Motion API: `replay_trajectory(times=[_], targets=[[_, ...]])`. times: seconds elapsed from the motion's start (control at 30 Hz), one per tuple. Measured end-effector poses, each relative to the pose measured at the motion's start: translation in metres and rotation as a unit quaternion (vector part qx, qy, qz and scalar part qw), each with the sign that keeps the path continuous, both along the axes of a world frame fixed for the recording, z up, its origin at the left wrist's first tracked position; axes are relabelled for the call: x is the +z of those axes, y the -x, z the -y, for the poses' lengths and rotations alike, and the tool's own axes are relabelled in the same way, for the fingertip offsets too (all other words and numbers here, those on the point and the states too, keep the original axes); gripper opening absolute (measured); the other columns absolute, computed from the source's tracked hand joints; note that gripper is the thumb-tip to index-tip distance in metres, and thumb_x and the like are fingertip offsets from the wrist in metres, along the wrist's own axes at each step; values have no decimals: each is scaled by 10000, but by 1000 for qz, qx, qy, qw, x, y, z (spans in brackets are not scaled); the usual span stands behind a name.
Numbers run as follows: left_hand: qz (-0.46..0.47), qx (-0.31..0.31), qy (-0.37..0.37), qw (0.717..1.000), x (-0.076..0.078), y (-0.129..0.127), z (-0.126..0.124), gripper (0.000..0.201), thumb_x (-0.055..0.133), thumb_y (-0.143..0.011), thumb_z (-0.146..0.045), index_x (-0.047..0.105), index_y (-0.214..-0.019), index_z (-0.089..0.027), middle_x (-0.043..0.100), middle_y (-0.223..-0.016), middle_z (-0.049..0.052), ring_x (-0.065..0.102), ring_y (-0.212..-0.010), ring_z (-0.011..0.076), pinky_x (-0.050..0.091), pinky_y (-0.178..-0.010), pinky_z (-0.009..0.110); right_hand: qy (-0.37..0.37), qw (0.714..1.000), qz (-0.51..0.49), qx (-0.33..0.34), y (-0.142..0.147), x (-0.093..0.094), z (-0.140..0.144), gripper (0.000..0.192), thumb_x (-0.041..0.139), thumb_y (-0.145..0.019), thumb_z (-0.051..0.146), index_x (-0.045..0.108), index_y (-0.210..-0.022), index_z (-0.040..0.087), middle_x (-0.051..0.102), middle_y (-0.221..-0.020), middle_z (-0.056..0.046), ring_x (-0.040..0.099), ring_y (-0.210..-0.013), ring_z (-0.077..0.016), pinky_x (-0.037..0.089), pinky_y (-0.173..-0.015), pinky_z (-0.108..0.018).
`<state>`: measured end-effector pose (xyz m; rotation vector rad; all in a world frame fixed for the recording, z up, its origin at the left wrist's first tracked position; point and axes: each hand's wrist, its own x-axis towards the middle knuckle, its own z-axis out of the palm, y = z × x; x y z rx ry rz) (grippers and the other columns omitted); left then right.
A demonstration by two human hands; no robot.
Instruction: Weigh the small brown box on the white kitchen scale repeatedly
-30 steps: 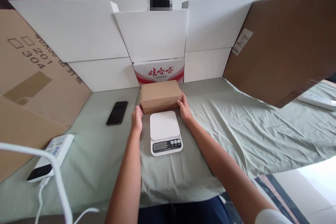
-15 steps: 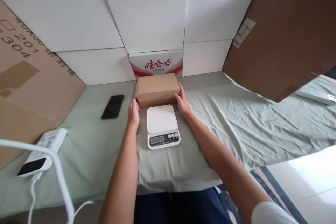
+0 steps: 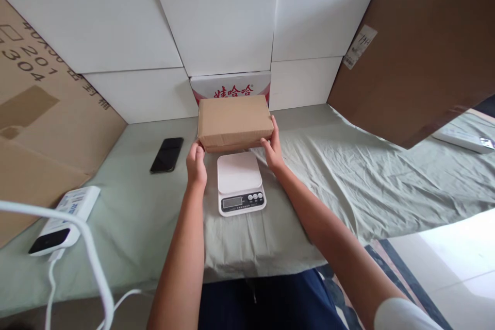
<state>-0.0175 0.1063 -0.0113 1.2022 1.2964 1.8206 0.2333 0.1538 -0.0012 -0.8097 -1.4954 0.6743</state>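
**Box held over the scale**

We have the box (image 3: 234,121) gripped at both ends: left hand (image 3: 196,165) on its left end, right hand (image 3: 274,150) on its right end, fingers (image 3: 275,131) of each pressed against the sides and grasping it. The box is brown cardboard, sealed, roughly level, and sits clear of the worktop (image 3: 348,180), just behind and above the scale (image 3: 240,182). The scale's platform is bare; its display faces us, reading too small to tell. A phone (image 3: 167,154) lies face up left of the scale, well apart from the hands. A power bank (image 3: 64,219) with a white cable (image 3: 83,247) sits at the near left edge. White cartons (image 3: 216,28) wall off the back.
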Motion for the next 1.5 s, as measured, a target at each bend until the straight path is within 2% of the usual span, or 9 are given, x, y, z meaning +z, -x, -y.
replay_trajectory(times=[0.13, 0.23, 0.43, 0.57, 0.83, 1.13, 1.37, 1.5], targets=[[-17, -8, -17, 1000, 10, -8, 30, 733, 557, -879, -769, 695, -1300, -186, 714, -1328, 158, 622, -1369, 298, 447, -1177, 398, -5, 1000, 6, -12, -13, 11, 27, 897, 489, -951, 709, 158, -1686, 314, 273, -1751, -74, 254, -1641, -327, 242, -1353, -554], [-22, -12, -30, 999, 11, -12, 57, 784, 576, -860, -788, 683, -1322, -164, 710, -1329, 176, 616, -1373, 323, 439, -1187, 416, -6, 1000, 7, -10, -21, 11, 50, 898, 494, -943, 738, 184, -1677, 324, 281, -1740, -79, 240, -1643, -347, 236, -1354, -573], [3, 12, -18, 1000, -8, -11, 110, 867, 600, -809, -827, 672, -1343, -148, 728, -1273, 202, 662, -1303, 369, 481, -1148, 486, 23, 999, 31, 3, -27, -4, 96, 826, 473, -973, 711, 199, -1668, 359, 292, -1726, -64, 251, -1631, -345, 244, -1349, -581], [10, 39, -1, 999, -20, -10, 132, 860, 577, -815, -833, 685, -1310, -138, 739, -1221, 207, 680, -1273, 374, 498, -1128, 500, 22, 999, 21, 14, -25, -7, 110, 757, 473, -988, 669, 253, -1647, 369, 346, -1696, -56, 320, -1589, -356, 281, -1325, -604], [-1, 53, 43, 998, -23, -11, 132, 887, 546, -810, -855, 672, -1334, -151, 711, -1317, 225, 657, -1316, 379, 498, -1129, 502, 41, 999, 13, 0, -23, -6, 105, 712, 459, -967, 670, 362, -1593, 344, 418, -1652, -74, 340, -1572, -375, 351, -1274, -606], [-6, 26, 47, 999, -13, -16, 131, 879, 588, -825, -802, 617, -1433, -167, 686, -1384, 219, 621, -1370, 365, 478, -1157, 482, 57, 998, 26, -1, -23, -6, 103, 719, 441, -962, 663, 339, -1598, 344, 389, -1677, -63, 317, -1584, -369, 365, -1260, -598], [-2, 33, 51, 998, -12, -16, 133, 897, 591, -810, -815, 622, -1422, -159, 692, -1370, 210, 618, -1366, 368, 484, -1149, 480, 45, 998, 33, -24, -23, -4, 106, 724, 451, -964, 699, 358, -1588, 344, 425, -1649, -80, 318, -1582, -381, 364, -1253, -615], [-9, 37, 52, 998, -14, -15, 134, 915, 576, -805, -832, 616, -1432, -167, 697, -1355, 201, 629, -1351, 367, 500, -1134, 468, 47, 998, 34, -32, -23, -3, 107, 736, 447, -963, 717, 353, -1591, 346, 438, -1630, -90, 364, -1551, -382, 381, -1242, -613]])
